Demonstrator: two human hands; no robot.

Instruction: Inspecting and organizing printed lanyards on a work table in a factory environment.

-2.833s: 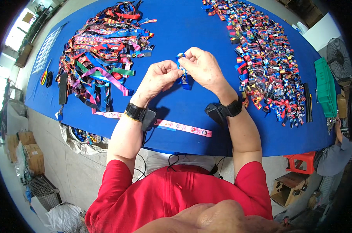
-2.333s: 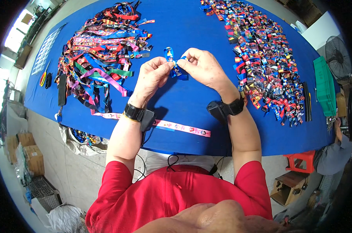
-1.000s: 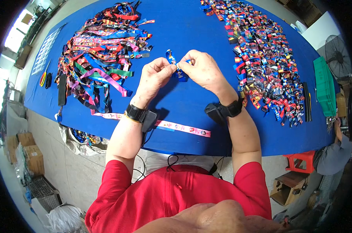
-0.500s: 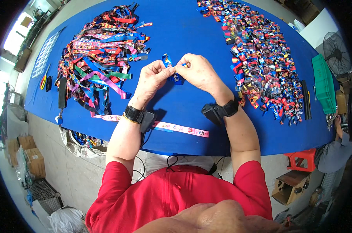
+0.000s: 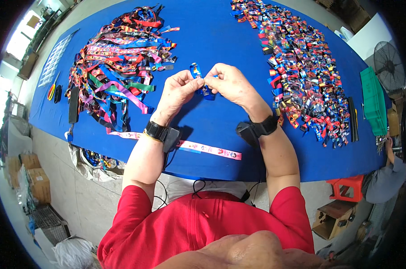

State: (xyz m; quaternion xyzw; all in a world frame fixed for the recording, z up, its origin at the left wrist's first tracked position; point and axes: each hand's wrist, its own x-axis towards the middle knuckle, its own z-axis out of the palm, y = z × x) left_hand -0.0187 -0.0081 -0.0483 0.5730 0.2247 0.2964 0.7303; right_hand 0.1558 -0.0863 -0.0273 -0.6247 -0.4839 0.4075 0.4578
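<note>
Over the middle of the blue table, a short blue printed ribbon (image 5: 206, 93) is bent into a loop between my hands. My left hand (image 5: 183, 88) pinches it with thumb and fingertips from the left. From the right, my right hand (image 5: 227, 84) pinches the same ribbon, its fingertips almost touching the left ones. The exact spot they grip is partly hidden by the fingers. Closer to me, a pink printed ribbon (image 5: 212, 150) lies flat across the table, passing under my left forearm, with a bit of blue ribbon beneath it.
A heap of long colourful ribbons (image 5: 117, 67) lies on the left. Rows of small folded ribbon pieces (image 5: 301, 71) cover the right side. Scissors (image 5: 52, 92) lie at the left edge. A green crate (image 5: 374, 101), a fan (image 5: 387, 62) and a red stool (image 5: 347, 187) stand at right, near another person (image 5: 386, 179).
Both hands stay pinched on the blue ribbon with hardly any motion. The whole view has shifted slightly.
</note>
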